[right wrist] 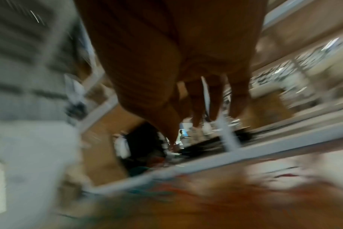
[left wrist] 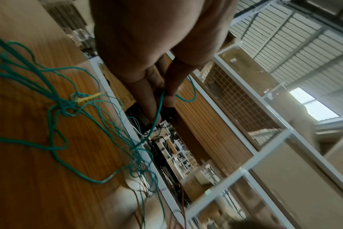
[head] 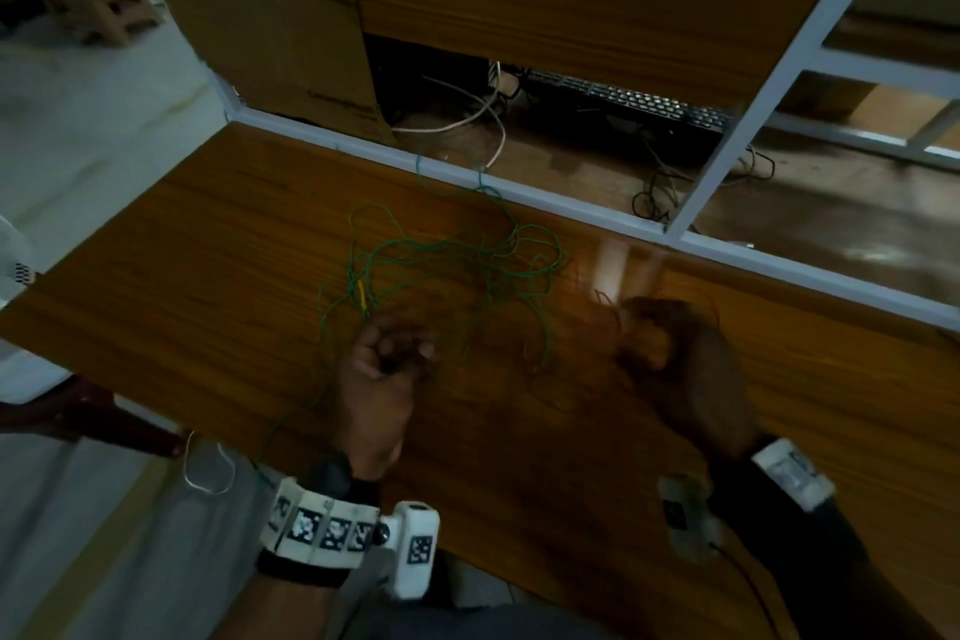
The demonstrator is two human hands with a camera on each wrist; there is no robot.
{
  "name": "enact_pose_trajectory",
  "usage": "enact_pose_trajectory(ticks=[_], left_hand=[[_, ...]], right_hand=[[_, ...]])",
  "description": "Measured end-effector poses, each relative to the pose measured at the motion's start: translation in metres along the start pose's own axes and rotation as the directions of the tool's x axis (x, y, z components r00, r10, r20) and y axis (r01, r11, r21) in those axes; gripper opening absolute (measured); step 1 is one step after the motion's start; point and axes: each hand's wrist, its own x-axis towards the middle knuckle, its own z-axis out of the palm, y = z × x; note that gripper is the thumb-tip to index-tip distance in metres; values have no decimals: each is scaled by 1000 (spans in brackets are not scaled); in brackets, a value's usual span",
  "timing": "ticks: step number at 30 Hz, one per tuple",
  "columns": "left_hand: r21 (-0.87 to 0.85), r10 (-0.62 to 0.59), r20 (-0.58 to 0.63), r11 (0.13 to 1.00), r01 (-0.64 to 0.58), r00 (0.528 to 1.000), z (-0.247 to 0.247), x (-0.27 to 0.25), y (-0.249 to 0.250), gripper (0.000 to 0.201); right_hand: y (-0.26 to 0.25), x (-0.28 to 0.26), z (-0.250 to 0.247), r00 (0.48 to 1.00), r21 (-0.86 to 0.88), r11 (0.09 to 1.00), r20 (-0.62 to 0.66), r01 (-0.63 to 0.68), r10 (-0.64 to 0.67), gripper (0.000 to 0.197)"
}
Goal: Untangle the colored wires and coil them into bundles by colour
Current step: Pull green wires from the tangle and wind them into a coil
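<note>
Pinching one green wire (left wrist: 159, 105) between thumb and fingers, the left hand (head: 382, 369) sits at 6 o'clock of the tangle, fist curled. Probable reason: isolating a single strand so it can be traced out of the mass.

Tangle (head: 457, 265) lies loose on the desk (head: 208, 244), centre, spreading toward 12 o'clock, where a strand crosses the white frame (head: 571, 205) at the desk's far edge. One green run trails off the near edge at 7 o'clock.

Yellow tip (left wrist: 88, 96) sits in a knot of green loops, at 11 o'clock of the left hand in the head view. Likely the snag point.

Thin red wire (head: 605, 299) is faintly visible at 3 o'clock of the tangle, beside the right hand (head: 670, 353).

Right hand is motion-blurred in both views. Fingers (right wrist: 198, 99) point downward, fairly straight; whether they hold any wire, cannot tell.

Judgement: early stage. No bundle is visible; colours are still mixed. Risk: pulling the pinched strand hard may tighten the knot at the yellow tip.
</note>
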Motion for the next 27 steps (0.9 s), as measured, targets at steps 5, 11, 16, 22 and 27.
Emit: enact_pose_trajectory(ticks=[5,11,16,22,27], left_hand=[[209,49,332,970,-124,942,58,-24,0,38],[242,82,440,948,-206,894,47,-9,9,41],[557,163,652,560,-613,741,23,23,-5,28],[652,130,523,575,-494,842,8,68,-3,52],[584,238,665,425,-691,708,48,62,8,32]], right_hand=[[-80,-8,32,975,485,868,119,109,-189,25],[-83,-8,-12,984,639,750,-82,171,-155,28],[-58,-2,-74,965,782,585,-261,216,-7,40],[19,9,-140,857,408,912,-482,35,183,50],[-15,-4,-117,993,-222,968,-28,-121,118,43]])
